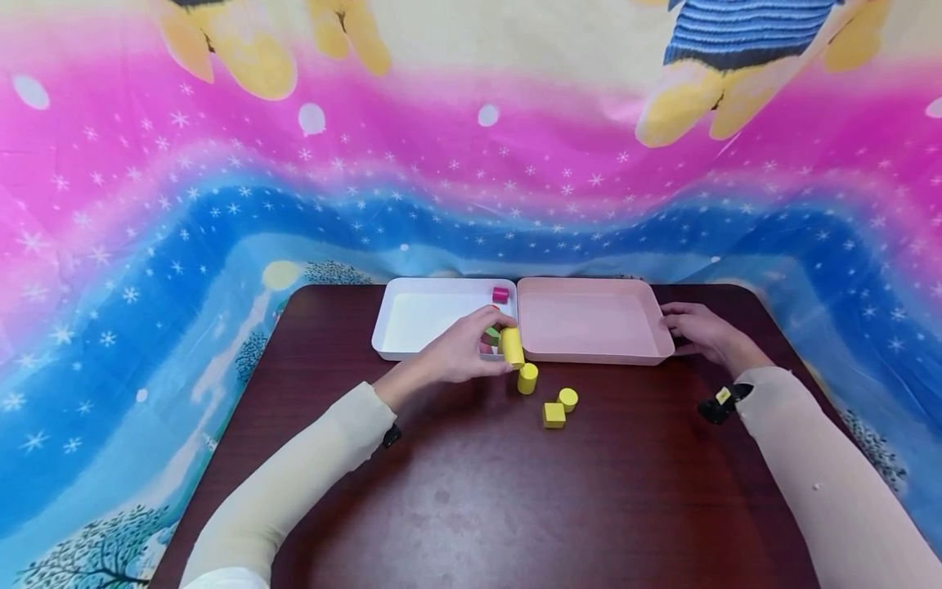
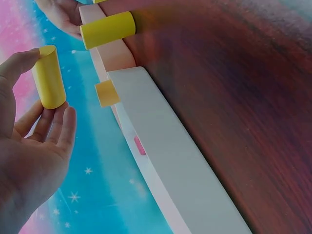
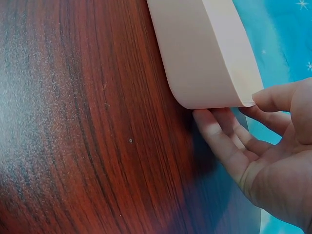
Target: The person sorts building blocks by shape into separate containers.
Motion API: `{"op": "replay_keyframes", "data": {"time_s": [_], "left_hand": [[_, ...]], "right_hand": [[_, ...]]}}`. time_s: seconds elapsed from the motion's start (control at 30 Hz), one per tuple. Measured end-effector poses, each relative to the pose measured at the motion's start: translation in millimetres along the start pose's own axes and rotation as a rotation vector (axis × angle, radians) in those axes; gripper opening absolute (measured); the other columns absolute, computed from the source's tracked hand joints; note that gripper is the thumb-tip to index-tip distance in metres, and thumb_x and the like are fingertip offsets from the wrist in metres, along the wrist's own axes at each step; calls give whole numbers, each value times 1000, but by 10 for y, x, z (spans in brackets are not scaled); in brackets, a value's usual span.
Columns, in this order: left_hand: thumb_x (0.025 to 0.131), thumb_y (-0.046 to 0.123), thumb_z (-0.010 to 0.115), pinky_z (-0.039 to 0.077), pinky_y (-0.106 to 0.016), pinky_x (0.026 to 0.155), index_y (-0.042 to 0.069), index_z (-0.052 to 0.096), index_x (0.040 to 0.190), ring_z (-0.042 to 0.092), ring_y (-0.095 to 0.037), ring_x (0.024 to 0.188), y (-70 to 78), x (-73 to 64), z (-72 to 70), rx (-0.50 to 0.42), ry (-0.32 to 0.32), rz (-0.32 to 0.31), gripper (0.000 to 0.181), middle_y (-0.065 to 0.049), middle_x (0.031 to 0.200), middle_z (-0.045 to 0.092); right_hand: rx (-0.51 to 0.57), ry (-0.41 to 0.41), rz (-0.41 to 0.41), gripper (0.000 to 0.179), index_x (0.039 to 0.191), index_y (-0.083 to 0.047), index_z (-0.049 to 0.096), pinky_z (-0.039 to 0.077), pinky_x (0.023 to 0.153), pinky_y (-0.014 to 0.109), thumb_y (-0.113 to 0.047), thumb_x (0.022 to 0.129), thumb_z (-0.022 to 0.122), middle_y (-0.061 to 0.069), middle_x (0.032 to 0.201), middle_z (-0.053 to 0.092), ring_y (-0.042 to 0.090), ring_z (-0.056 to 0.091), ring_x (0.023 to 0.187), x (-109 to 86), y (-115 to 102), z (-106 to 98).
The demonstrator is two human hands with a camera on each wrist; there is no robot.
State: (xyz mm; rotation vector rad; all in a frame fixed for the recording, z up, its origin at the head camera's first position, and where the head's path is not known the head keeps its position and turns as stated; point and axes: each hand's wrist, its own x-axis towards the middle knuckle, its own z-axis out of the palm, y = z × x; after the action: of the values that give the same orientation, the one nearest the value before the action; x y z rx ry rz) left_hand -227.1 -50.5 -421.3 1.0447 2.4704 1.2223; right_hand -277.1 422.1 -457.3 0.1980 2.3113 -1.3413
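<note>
My left hand (image 1: 465,348) pinches a yellow cylinder (image 1: 512,348) between thumb and fingers, above the front right corner of the white tray (image 1: 415,356). Inside that tray lie a pink cylinder (image 1: 500,294) and a green block (image 1: 491,335), the latter partly hidden by the hand. The left wrist view also shows an orange-yellow block (image 2: 107,93) at the white tray's rim. At the far end of the pink tray (image 1: 589,358), my right hand (image 1: 702,331) grips its right side, with one fingertip on the rim and another digit against the outer wall (image 3: 195,73).
Another yellow cylinder (image 1: 527,379) stands on the dark wooden table (image 1: 471,507), just in front of the trays. Farther forward are a yellow cube (image 1: 554,415) and a short yellow cylinder (image 1: 567,399), close together. A patterned cloth (image 1: 471,204) hangs behind the table.
</note>
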Motion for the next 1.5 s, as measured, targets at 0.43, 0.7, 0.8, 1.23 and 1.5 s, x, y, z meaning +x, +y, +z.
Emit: {"op": "replay_keyframes", "data": {"time_s": [0.43, 0.7, 0.8, 1.23, 1.5], "left_hand": [[90, 30, 86, 52, -38, 107, 10, 56, 145, 58, -27, 128, -64, 256, 22, 165, 21, 6, 66, -4, 137, 59], [91, 29, 85, 49, -36, 109, 8, 57, 144, 59, -28, 127, -142, 363, 34, 172, 56, 55, 64, -5, 134, 58], [91, 29, 85, 49, -36, 109, 8, 57, 144, 59, -28, 128, -168, 391, 45, 169, 63, 47, 63, -5, 134, 58], [89, 30, 87, 49, -34, 106, 8, 57, 145, 59, -26, 126, -186, 552, 139, 181, 60, 26, 67, -4, 133, 60], [88, 27, 88, 50, -35, 103, 8, 56, 146, 58, -30, 127, -155, 648, 175, 167, 52, 6, 68, -5, 134, 62]], "right_hand": [[5, -1, 1, 63, 168, 1, 18, 56, 101, 58, -22, 114, 42, 35, 158, 36, 48, 45, 139, -5, -24, -5], [-2, 8, -3, 63, 168, -1, 17, 57, 100, 56, -24, 115, 42, 34, 159, 36, 47, 45, 139, 10, 10, 15], [-7, 12, -12, 64, 169, -1, 16, 56, 101, 56, -26, 115, 42, 33, 160, 35, 48, 45, 140, 17, 19, 13], [7, 3, -17, 64, 169, 0, 14, 49, 108, 62, -24, 116, 41, 35, 161, 32, 50, 42, 142, -55, 5, 25], [14, 6, -18, 63, 168, 0, 15, 50, 108, 62, -24, 115, 41, 35, 160, 33, 50, 43, 140, -61, 0, 23]]}}
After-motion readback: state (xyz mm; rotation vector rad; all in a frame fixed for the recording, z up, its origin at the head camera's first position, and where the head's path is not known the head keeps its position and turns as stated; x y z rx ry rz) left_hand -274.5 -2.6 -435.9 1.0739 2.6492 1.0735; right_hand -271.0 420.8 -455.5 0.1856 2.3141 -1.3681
